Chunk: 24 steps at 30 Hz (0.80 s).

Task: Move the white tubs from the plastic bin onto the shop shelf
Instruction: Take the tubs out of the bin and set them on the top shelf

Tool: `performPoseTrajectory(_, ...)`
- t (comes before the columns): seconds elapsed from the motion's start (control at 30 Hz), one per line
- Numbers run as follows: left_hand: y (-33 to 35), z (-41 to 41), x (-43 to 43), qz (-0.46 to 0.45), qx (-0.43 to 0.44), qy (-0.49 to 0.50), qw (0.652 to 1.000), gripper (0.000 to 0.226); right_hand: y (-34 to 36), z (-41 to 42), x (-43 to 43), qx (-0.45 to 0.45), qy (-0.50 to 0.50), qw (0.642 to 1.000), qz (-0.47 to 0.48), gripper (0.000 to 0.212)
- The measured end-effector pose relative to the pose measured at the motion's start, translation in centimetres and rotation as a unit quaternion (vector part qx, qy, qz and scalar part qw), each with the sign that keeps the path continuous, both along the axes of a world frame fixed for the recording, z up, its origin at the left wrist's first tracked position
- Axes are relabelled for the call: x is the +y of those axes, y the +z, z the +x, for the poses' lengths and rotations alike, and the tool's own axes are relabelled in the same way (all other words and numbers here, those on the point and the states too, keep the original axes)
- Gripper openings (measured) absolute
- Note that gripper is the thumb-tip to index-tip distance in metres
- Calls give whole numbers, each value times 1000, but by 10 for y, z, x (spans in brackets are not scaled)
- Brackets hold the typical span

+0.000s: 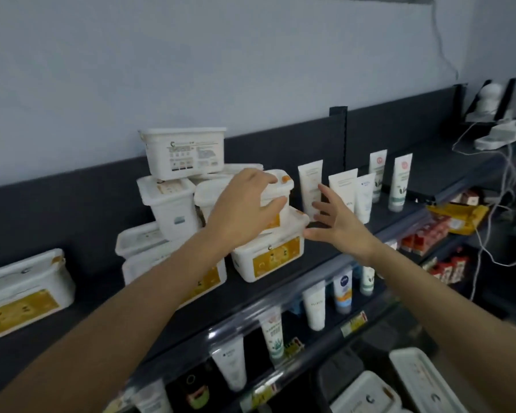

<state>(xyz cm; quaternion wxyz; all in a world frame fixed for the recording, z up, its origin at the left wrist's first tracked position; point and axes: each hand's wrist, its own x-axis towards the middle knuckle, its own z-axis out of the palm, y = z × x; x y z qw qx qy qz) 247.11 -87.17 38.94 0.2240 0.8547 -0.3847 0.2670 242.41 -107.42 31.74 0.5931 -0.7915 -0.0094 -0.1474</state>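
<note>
- I see the left hand [245,204] on top of a white tub [276,193] on the top shelf [334,251]: fingers curled over its lid, thumb pressed on the front wall. It has hold of the tub.
- That tub sits on a lower tub [270,254] with an orange label, at the right end of a loose stack of white tubs [176,186].
- My read: the top grip lets the hand seat the tub on the one beneath without fingers getting trapped underneath.
- Right hand [338,225] is empty, fingers spread wide, palm towards the stack, just right of the lower tub's corner. Thumb tip is near or on that corner; I can't tell if it touches. Probably a guard against the stack sliding towards the tubes [340,192].
- Held tub's long axis runs roughly along the shelf, left to right, tilted slightly in view; orange lid tab at its right end, lid up.
- Stack is untidy: tubs point different ways, one up top [183,153] faces me with its long side.
- Another tub [21,293] lies well apart at far left.
- More tubs [414,383] sit bottom right, likely in the bin; the bin itself isn't clear. Task looks part done.
</note>
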Motion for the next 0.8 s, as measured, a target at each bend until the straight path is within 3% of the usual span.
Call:
performPoseTrajectory(0.13, -48, -22, -33, 37, 12, -74, 997, 42, -29, -41, -34, 21, -62, 998, -23, 100)
performPoseTrajectory(0.23, -87, -39, -57, 72, 17, -127, 989, 48, -61, -74, -66, 49, -119, 989, -69, 84)
performPoseTrajectory(0.43, -179, -66, -104, 132, 148, -181, 963, 40, -140, -140, -120, 170, -188, 956, -150, 55)
performPoseTrajectory(0.8, -307, -84, -160, 339, 334, -167, 864, 43, -255, -201, -175, 389, -175, 879, -213, 50)
